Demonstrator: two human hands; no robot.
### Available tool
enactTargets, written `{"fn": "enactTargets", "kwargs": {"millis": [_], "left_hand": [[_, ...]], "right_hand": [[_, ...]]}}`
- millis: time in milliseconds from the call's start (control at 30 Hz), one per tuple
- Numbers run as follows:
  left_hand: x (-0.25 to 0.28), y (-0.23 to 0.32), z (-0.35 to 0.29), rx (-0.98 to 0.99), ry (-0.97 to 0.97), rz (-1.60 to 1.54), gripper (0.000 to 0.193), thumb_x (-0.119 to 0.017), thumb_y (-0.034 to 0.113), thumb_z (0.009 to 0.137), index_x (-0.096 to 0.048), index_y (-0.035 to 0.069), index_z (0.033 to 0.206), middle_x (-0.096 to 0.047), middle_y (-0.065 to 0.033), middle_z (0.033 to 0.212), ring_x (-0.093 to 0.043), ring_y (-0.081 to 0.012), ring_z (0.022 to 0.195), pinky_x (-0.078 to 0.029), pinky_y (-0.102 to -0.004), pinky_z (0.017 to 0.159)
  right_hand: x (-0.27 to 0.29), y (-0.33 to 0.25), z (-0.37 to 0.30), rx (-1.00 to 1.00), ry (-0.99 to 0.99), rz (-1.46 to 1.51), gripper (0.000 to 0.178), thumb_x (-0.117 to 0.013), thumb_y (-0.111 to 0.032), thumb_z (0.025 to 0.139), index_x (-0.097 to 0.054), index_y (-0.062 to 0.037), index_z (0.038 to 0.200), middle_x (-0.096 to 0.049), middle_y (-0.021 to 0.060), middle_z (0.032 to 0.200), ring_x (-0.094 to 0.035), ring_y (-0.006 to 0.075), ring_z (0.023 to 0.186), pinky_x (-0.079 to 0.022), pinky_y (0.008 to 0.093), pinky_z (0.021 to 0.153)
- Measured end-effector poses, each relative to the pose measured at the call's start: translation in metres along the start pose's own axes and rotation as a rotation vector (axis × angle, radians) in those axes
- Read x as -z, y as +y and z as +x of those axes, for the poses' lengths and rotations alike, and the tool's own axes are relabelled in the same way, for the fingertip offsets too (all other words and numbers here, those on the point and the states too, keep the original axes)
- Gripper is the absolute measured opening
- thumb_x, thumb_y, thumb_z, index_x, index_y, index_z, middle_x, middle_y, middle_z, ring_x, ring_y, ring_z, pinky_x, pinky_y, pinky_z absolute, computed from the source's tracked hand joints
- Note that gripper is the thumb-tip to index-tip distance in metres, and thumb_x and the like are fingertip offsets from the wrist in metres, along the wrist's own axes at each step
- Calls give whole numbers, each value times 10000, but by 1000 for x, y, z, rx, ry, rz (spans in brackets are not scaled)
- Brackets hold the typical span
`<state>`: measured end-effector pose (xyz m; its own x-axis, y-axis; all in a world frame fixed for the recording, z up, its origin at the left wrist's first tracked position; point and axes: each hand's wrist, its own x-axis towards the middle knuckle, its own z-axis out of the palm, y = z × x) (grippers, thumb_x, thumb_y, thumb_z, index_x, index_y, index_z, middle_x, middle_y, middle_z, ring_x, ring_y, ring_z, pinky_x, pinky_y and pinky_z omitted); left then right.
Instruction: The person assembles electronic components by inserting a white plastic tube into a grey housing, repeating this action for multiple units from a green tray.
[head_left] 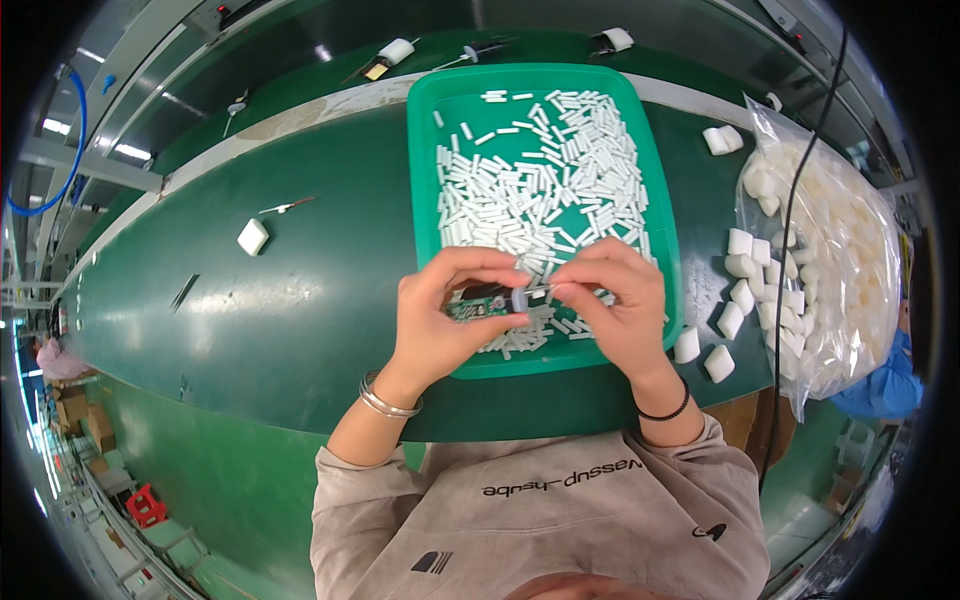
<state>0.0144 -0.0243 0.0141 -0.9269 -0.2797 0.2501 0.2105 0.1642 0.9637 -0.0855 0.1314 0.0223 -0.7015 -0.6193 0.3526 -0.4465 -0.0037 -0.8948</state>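
Note:
Over the near part of a green tray (425, 170), my two hands meet. Between thumb and fingers, my left hand (432, 312) grips a small electronic assembly (482, 306) with a green circuit board, a dark part and a greyish round end. My right hand (622, 300) is closed in a pinch at a thin white piece (538, 292) by that round end; the fingertips partly hide it, and whether it sits inside the end I cannot tell. Many short white tubes (500, 200) lie loose in the tray beneath both hands.
A clear plastic bag (865, 240) of white spongy blocks lies at the right, with loose blocks (731, 320) spilled beside it. A black cable (787, 250) hangs before it. One white block (253, 237) and thin wires (288, 206) rest left. Similar assemblies (392, 54) lie beyond the tray.

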Motion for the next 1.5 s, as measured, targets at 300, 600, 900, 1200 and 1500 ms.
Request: {"fn": "enactTargets", "kwargs": {"millis": [300,600,900,1200,1500], "left_hand": [[-14,5,-6,216,82,-294,570,-725,-55,580,-424,-8,1061,-609,-170,903,-609,-223,838,-502,-279,740],[-36,16,1,162,67,-254,539,-709,-54,604,-415,8,1052,-614,-154,901,-606,-223,864,-496,-273,730],[-51,19,8,101,-38,-203,551,-727,-30,607,-415,20,1059,-621,-141,893,-599,-188,857,-478,-266,728],[-74,31,20,303,-102,-349,558,-702,-50,632,-388,10,1089,-605,-153,944,-597,-188,862,-509,-254,719],[-67,24,33,334,56,-300,567,-654,-74,646,-385,5,1138,-595,-150,958,-596,-203,865,-488,-254,723]], "right_hand": [[16,4,-14,484,-122,-303,225,-703,-89,619,-598,-47,814,-550,40,698,-526,195,574,-411,281,461],[32,-10,-31,-59,67,113,146,-686,-49,647,-640,-29,783,-630,75,763,-590,175,659,-456,254,538],[44,-1,-31,181,200,-61,177,-691,-28,637,-661,-70,807,-583,28,690,-538,136,580,-419,246,508],[73,6,-35,401,100,-234,258,-729,-108,578,-655,-59,820,-608,50,768,-562,156,625,-432,230,516],[165,18,-29,-144,177,-1135,341,-670,-148,658,-572,-55,971,-582,98,860,-531,272,808,-435,352,681]]}}
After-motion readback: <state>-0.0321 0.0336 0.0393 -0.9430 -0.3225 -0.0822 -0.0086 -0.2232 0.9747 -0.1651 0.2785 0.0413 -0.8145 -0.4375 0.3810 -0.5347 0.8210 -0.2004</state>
